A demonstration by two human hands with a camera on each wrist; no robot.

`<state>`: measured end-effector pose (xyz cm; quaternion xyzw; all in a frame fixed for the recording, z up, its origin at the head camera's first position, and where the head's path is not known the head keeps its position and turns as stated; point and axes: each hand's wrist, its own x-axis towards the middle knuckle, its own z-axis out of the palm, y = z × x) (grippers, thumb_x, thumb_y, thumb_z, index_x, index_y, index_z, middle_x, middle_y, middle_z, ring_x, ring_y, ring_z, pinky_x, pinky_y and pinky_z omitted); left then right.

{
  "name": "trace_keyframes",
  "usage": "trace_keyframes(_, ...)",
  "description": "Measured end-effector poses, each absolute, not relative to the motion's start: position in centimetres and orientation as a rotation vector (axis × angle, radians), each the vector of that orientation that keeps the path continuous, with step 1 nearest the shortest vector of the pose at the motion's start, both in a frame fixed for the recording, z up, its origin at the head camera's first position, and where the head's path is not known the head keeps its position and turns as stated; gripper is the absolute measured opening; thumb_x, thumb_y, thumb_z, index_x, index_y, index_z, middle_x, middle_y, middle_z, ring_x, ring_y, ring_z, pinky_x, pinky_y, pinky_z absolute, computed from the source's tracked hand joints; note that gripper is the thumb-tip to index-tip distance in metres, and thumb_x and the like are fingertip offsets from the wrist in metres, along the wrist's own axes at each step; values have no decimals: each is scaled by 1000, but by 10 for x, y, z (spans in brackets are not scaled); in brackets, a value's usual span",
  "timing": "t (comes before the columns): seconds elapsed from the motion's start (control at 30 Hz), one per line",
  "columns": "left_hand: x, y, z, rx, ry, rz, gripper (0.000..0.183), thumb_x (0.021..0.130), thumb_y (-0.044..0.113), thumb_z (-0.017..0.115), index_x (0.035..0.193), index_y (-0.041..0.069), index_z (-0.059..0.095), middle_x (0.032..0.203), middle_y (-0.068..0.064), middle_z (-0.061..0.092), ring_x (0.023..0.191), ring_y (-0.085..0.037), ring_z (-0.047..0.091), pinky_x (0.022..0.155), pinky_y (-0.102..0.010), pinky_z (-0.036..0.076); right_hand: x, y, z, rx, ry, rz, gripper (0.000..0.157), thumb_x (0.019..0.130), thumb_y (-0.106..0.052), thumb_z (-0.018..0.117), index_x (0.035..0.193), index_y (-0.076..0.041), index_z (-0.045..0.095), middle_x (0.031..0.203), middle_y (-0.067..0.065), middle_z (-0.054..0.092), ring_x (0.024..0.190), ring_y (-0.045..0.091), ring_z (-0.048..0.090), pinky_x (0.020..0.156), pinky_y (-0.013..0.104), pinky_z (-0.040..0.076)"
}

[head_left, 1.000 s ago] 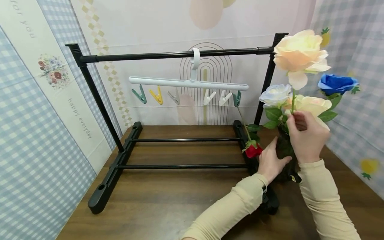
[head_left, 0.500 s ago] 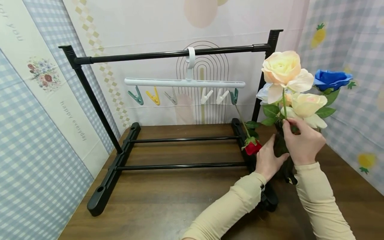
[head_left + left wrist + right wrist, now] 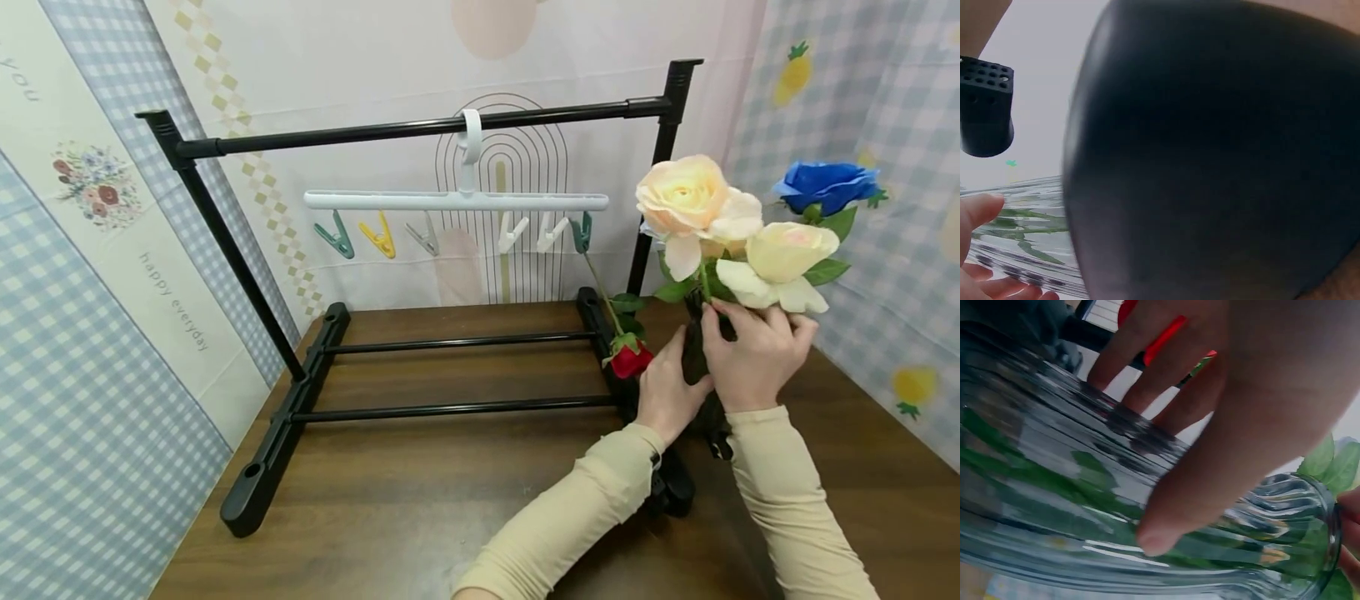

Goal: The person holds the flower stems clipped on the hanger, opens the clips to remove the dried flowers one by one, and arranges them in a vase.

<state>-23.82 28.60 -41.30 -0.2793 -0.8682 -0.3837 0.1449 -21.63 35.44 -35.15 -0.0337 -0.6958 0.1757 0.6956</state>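
On the right in the head view, my left hand (image 3: 663, 392) curls round a ribbed clear glass vase (image 3: 1085, 506), thumb on one side and fingers on the other. The right hand (image 3: 757, 354), just above the vase mouth, pinches the stem of a peach rose (image 3: 682, 196) between thumb and fingertips. A cream rose (image 3: 787, 254) and a blue rose (image 3: 825, 185) also rise from the vase. Green stems show through the glass. By my left fingertips a red rose (image 3: 632, 358) hangs head down from a green clip (image 3: 582, 232).
A white hanger (image 3: 450, 201) with several coloured clips hangs on the black rack's top bar (image 3: 337, 136). The rack's right foot (image 3: 671, 487) lies beside the left forearm. Everything stands on a brown wooden table (image 3: 390, 492).
The peach rose has come down toward the vase, with the right hand lowering along with it. My left hand stays round the vase. The head view has shifted slightly.
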Motion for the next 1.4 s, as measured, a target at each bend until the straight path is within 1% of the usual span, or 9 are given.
trace_keyframes(0.33, -238, 285, -413, -821, -2530, -1158, 70, 91, 43, 64, 151, 23, 34, 146, 7, 50, 126, -8, 56, 97, -23, 49, -215, 356, -356, -86, -1598, 410, 20, 87, -14, 69, 81, 5, 74, 85, 27, 69, 92, 44, 58, 86, 58, 25)
trace_keyframes(0.57, -235, 284, -409, -810, -2548, -1159, 70, 91, 42, 65, 151, 22, 35, 145, 6, 50, 125, -9, 57, 96, -23, 50, -208, 353, -350, -64, -1621, 424, 19, 88, -14, 69, 87, 4, 76, 86, 28, 70, 94, 45, 60, 88, 58, 30)
trace_keyframes(0.83, -227, 282, -393, -831, -2675, -1170, 76, 90, 41, 66, 153, 19, 29, 151, 6, 43, 129, -9, 53, 99, -23, 48, -183, 341, -337, -56, -1612, 412, 22, 90, -16, 66, 90, 4, 75, 79, 28, 69, 74, 44, 58, 78, 54, 34)
trace_keyframes(1.0, -222, 273, -380, -925, -2753, -1201, 82, 90, 46, 64, 155, 17, 22, 157, 5, 32, 138, -10, 43, 104, -24, 44, -170, 330, -326, -17, -1596, 470, 23, 90, -16, 66, 87, 5, 75, 78, 27, 70, 76, 44, 61, 75, 53, 40)
trace_keyframes(1.1, -221, 262, -368, -1016, -2740, -1186, 80, 90, 42, 64, 155, 16, 24, 157, 5, 34, 138, -9, 43, 103, -21, 44, -165, 324, -320, 45, -1627, 485, 24, 90, -17, 66, 87, 5, 75, 78, 26, 70, 76, 43, 62, 76, 53, 43)
trace_keyframes(1.17, -223, 255, -359, -1071, -2708, -1189, 72, 91, 37, 65, 152, 19, 32, 151, 6, 43, 132, -7, 50, 99, -18, 46, -163, 320, -315, 107, -1666, 506, 22, 88, -16, 67, 87, 5, 75, 78, 25, 70, 75, 41, 62, 75, 47, 44)
trace_keyframes(1.23, -226, 247, -350, -1124, -2663, -1205, 59, 91, 31, 65, 146, 21, 45, 140, 7, 57, 120, -5, 59, 90, -12, 47, -163, 317, -311, 180, -1720, 533, 19, 86, -12, 69, 89, 5, 76, 79, 24, 71, 76, 38, 62, 77, 35, 46)
trace_keyframes(1.33, -236, 235, -340, -1125, -2580, -1274, 36, 91, 24, 63, 128, 22, 65, 113, 7, 73, 93, 1, 68, 72, -5, 45, -166, 312, -304, 285, -1810, 606, 12, 80, -4, 73, 90, 2, 77, 82, 20, 73, 80, 10, 65, 79, 14, 41)
trace_keyframes(1.4, -244, 226, -336, -1030, -2496, -1332, 24, 90, 19, 63, 111, 19, 75, 96, 4, 77, 76, 4, 65, 63, -3, 41, -171, 307, -300, 344, -1862, 660, 14, 78, 0, 75, 92, -1, 77, 84, 16, 75, 86, -8, 60, 80, 5, 38)
